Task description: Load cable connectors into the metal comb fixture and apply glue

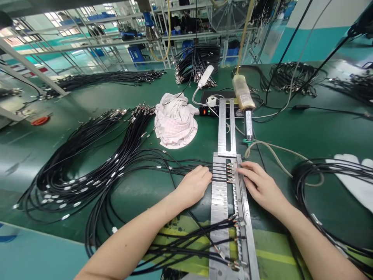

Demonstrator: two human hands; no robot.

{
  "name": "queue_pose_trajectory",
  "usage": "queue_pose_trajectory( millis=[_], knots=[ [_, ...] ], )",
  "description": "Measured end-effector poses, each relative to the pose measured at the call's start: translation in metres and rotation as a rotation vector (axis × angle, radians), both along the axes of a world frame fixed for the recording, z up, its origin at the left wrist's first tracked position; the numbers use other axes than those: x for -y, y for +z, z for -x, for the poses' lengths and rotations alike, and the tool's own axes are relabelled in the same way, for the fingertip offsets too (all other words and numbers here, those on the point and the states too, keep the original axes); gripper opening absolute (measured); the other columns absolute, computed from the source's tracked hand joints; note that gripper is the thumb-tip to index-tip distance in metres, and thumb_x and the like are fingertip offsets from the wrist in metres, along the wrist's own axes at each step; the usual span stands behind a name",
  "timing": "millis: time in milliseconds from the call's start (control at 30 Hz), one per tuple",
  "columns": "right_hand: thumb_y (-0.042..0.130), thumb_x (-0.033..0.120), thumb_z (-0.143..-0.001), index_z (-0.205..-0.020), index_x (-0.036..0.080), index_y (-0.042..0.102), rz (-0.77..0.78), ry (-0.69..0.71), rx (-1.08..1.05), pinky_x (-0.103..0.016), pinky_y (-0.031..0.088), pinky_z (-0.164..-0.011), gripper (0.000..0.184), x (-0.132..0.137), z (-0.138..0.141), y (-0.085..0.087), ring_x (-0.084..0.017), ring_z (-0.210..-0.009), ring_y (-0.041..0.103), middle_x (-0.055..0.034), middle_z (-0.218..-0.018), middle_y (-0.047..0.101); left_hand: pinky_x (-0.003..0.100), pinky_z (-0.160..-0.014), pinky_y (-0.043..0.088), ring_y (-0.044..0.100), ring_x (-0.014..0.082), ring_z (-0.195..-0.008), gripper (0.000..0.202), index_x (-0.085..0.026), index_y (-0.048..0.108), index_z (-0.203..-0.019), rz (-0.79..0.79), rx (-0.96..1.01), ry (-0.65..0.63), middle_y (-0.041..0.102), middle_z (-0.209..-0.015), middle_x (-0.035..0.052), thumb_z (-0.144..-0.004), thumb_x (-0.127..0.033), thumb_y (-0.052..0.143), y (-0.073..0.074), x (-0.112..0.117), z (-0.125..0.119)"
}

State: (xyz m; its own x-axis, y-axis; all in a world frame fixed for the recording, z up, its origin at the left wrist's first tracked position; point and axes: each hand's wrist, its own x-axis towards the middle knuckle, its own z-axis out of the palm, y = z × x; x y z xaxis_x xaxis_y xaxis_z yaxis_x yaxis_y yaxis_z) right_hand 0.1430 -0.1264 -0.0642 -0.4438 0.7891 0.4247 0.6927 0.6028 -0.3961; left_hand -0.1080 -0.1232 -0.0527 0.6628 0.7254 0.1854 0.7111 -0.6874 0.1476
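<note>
A slotted metal fixture lies lengthwise in front of me, with several black cables seated across its upper part. Their metal connector ends line up along the rail. At the fixture's left edge my left hand is closed on a black cable; its fingertips are partly hidden. From the right side, my right hand reaches the rail beside the connectors, fingers apart and fingertips at the metal, nothing visible in them. Nearer to me, more loose cable ends lie over the fixture's lower part.
Left is a large bundle of black cables with white tags. A crumpled cloth, a black control box and a hanging electric screwdriver stand beyond the fixture. Coiled cable and a white glove lie right.
</note>
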Motion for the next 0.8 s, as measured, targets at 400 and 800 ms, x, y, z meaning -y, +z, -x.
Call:
queue_pose_trajectory(
  millis=[400,800],
  knots=[
    [0.043,0.009,-0.087,-0.107,0.019,0.060,-0.040,0.037,0.025,-0.044,0.047,-0.090,0.029,0.000,0.002,0.000,-0.024,-0.109,0.049,-0.0118,-0.114,0.053,0.031,-0.068,0.043,0.045,0.0192,-0.075,0.020,-0.014,0.055,-0.077,-0.049,-0.011,-0.046,0.052,-0.079,0.0056,-0.090,-0.009,0.040,-0.005,0.000,-0.003],
    [0.038,-0.007,-0.071,-0.102,0.018,0.066,-0.055,0.124,0.243,-0.051,0.039,-0.089,0.048,0.011,0.023,0.006,-0.032,-0.118,0.041,-0.0111,-0.115,0.060,0.030,-0.069,0.038,0.043,0.0171,-0.077,0.025,-0.018,0.061,-0.093,0.025,-0.022,-0.046,0.051,-0.082,0.0039,-0.090,-0.008,0.038,-0.002,0.001,0.000]
  ],
)
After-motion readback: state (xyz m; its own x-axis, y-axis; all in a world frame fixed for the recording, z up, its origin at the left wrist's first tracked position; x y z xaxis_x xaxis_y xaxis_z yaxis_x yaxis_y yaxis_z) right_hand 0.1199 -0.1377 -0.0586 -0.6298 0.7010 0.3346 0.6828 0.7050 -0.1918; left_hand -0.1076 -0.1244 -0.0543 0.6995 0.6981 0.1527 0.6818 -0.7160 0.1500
